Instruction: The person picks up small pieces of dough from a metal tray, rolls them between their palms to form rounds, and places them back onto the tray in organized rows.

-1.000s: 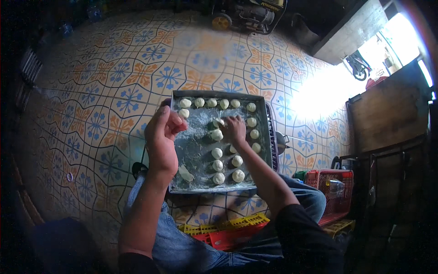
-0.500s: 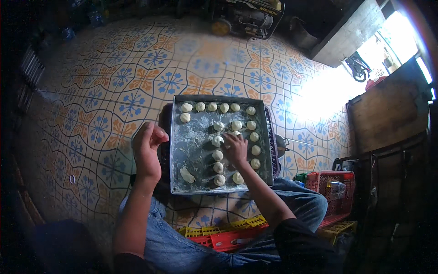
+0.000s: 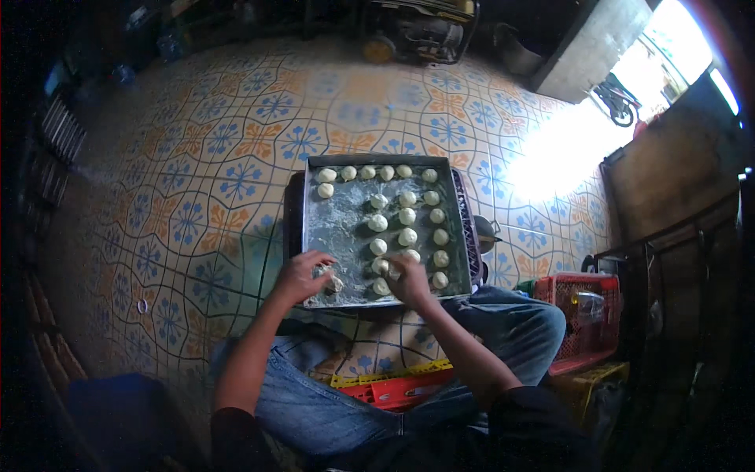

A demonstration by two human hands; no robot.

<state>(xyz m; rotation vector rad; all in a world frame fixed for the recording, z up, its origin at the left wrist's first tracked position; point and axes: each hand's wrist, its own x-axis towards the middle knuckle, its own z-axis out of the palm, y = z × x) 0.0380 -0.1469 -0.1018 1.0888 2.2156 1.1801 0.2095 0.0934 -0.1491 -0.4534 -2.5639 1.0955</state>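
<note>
You have strong daylight coming through the doorway at the far right, blown out to white, with fierce glare washing out the tiled floor just inside it. Elsewhere your light is dim: the tray looks grey and muted, and the outer corners sink into black. The fisheye curves your tile lines toward the rim, and a patch of floor beyond the tray is smudged.
</note>
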